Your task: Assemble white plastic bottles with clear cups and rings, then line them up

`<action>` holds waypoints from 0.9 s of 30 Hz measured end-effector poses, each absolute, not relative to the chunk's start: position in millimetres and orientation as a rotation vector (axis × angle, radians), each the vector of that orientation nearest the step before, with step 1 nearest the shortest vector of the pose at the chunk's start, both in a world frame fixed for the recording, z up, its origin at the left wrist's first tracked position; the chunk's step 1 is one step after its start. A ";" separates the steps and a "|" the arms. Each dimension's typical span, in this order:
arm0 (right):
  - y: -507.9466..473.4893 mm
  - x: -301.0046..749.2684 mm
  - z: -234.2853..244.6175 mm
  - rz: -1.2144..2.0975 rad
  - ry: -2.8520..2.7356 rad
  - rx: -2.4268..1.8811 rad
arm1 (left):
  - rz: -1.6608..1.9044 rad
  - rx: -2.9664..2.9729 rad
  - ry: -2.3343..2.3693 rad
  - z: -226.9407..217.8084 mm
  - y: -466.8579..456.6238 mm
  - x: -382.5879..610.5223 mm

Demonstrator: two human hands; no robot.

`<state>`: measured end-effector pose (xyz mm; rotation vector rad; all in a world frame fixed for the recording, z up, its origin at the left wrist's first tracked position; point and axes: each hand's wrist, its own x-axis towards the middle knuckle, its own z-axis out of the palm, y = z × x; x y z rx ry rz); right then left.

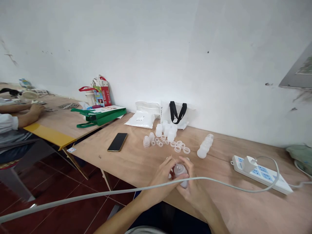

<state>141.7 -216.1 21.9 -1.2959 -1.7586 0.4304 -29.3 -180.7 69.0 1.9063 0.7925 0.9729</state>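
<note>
Between the left hand and right hand, both closed around it, a translucent bottle, domed end tilted up-left

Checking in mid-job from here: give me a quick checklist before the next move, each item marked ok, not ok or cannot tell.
1. Left hand and right hand both on the clear plastic bottle: ok.
2. Bottle closed tight: cannot tell, fingers cover much of it.
3. Nothing in front of the hands: not ok, a white cable crosses them.
4. Plastic rings apart from the hands: ok.
5. Phone apart from the hands: ok.
</note>
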 end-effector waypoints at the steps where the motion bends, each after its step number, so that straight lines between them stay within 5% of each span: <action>1: -216.3 140.6 23.3 0.419 -1.774 -1.290 | 0.963 1.878 0.809 69.1 -181.2 -29.7; 10: -208.2 148.7 34.0 0.632 -1.269 -1.168 | 0.882 1.712 0.733 69.9 -188.7 -27.6; 18: -197.1 154.5 51.3 0.793 -0.888 -0.997 | 1.033 2.058 1.276 51.8 -148.3 -37.9; 27: -190.6 157.7 41.9 0.864 -0.823 -0.970 | 0.583 2.113 1.042 33.1 -116.6 -49.3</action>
